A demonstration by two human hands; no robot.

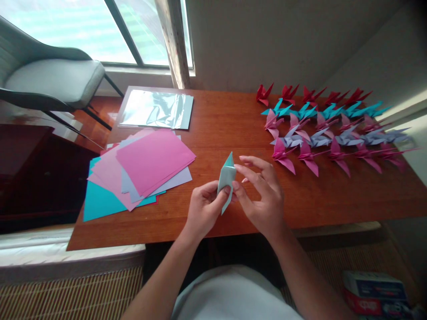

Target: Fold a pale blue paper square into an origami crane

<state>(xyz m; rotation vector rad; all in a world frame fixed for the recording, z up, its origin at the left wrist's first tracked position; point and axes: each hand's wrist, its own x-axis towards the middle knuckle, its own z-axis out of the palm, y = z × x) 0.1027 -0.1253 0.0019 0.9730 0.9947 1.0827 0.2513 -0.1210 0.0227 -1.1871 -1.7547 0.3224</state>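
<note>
My left hand (207, 206) is closed on a small pale green folded paper (227, 177), thumb across its front near the lower part. The paper stands upright above the table, with a pointed tip in a deeper green at the top and a loose point hanging below. My right hand (262, 195) is at the paper's right edge. Its thumb and index fingertip touch the paper, while its other fingers are stretched out and apart. Parts of the fingers behind the paper are hidden.
Fanned coloured sheets, pink on top (155, 160), lie left on the wooden table (227, 115). Behind them is a shiny plastic-wrapped paper pack (156, 109). Rows of folded paper cranes, including magenta (283, 153) and turquoise (305, 111), stand right. A chair (55, 82) is by the window.
</note>
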